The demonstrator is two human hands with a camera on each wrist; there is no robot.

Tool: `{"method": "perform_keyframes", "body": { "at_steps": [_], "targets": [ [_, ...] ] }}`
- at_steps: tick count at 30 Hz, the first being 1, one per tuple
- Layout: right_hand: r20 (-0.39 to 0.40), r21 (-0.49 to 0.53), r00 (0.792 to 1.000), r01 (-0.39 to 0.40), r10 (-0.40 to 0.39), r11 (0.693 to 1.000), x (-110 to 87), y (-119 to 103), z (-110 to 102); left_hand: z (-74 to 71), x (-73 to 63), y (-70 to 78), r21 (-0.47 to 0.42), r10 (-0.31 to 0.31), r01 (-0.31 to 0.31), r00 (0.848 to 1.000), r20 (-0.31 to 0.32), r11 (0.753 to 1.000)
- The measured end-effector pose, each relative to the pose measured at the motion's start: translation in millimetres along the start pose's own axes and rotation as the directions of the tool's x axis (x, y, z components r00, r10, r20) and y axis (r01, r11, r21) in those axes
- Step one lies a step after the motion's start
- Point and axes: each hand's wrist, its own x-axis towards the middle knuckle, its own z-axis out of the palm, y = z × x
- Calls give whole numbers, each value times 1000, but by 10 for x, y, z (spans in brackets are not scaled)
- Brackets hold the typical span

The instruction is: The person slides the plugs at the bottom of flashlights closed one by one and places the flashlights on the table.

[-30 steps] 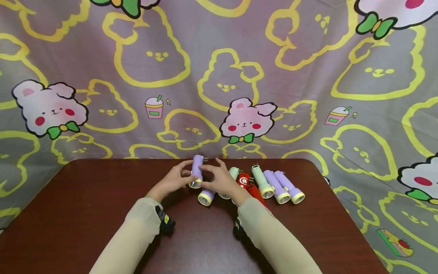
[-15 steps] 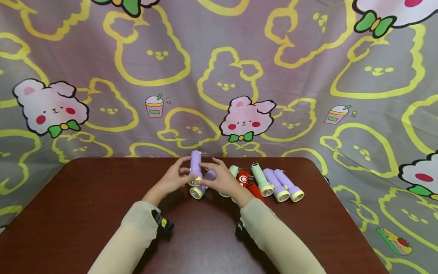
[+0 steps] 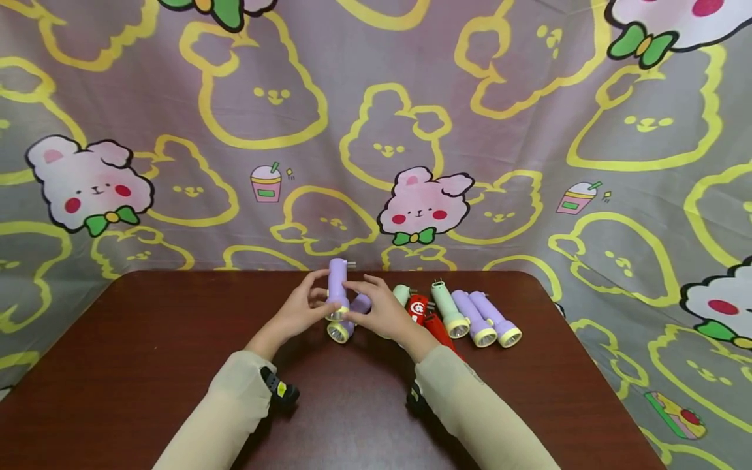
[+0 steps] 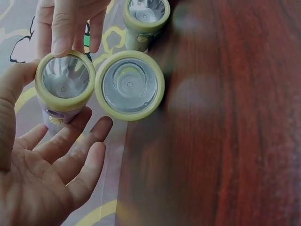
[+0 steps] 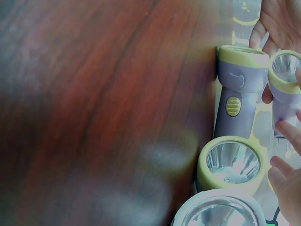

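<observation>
A purple flashlight [image 3: 337, 279] with a yellow head is held above the table, lens toward me and plug prongs sticking out near its tail. My left hand [image 3: 294, 314] grips it from the left, thumb at the rim and fingers around the far side in the left wrist view. From the right, my right hand [image 3: 384, 312] pinches the same flashlight, one finger on the barrel [image 5: 283, 109] and the thumb at the yellow rim [image 4: 70, 102]. Just below lies another purple flashlight [image 3: 338, 332], its barrel partly hidden behind my right hand.
Right of my hands lie a green flashlight [image 3: 402, 293], mostly hidden, red pronged items [image 3: 418, 305], another green flashlight [image 3: 450, 309] and two purple ones [image 3: 473, 318] [image 3: 495, 320]. A patterned cloth [image 3: 329, 150] hangs behind the brown table [image 3: 147, 365].
Both hands have lifted the held flashlight slightly. The purple flashlight lying below has shifted left, now almost beneath it. Little differs from half a second ago.
</observation>
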Motion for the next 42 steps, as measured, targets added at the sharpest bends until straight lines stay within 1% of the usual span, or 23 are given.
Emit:
{"method": "perform_keyframes", "body": {
  "at_steps": [5,7,10,12,17,23,29,33,36,39,42],
  "targets": [
    [-6,-4,1000,3,-3,1000,-20,-3,1,11,-23,-14,23,67,-66,998,-9,998],
    [-4,-2,1000,1,-1,1000,-34,-6,1,16,-36,-8,23,68,-68,998,-6,997],
    [-2,9,1000,-3,3,1000,-54,-15,1,26,-53,13,21,51,-51,999,-3,998],
    [-8,10,1000,4,-4,1000,-67,-26,0,29,-64,30,34,49,-49,999,-8,998],
    [-23,17,1000,19,-18,1000,-104,-56,-16,37,-89,60,82,98,-96,995,-22,992],
    [-48,32,998,29,-27,999,-162,-108,-45,59,-137,135,101,140,-135,989,-39,986],
    [-70,45,995,70,-67,997,-270,-161,-60,112,-248,215,78,160,-156,986,-47,985],
    [-96,57,987,134,-128,989,-312,-202,-97,141,-290,274,50,188,-185,980,-59,981],
    [-105,102,981,172,-162,980,-332,-237,-137,150,-313,330,25,201,-200,977,-70,980],
    [-103,148,979,189,-175,971,-358,-254,-169,161,-340,381,5,192,-192,979,-68,981],
    [-93,158,979,196,-183,968,-394,-257,-194,181,-374,415,-24,182,-183,982,-51,983]
  ]
}}
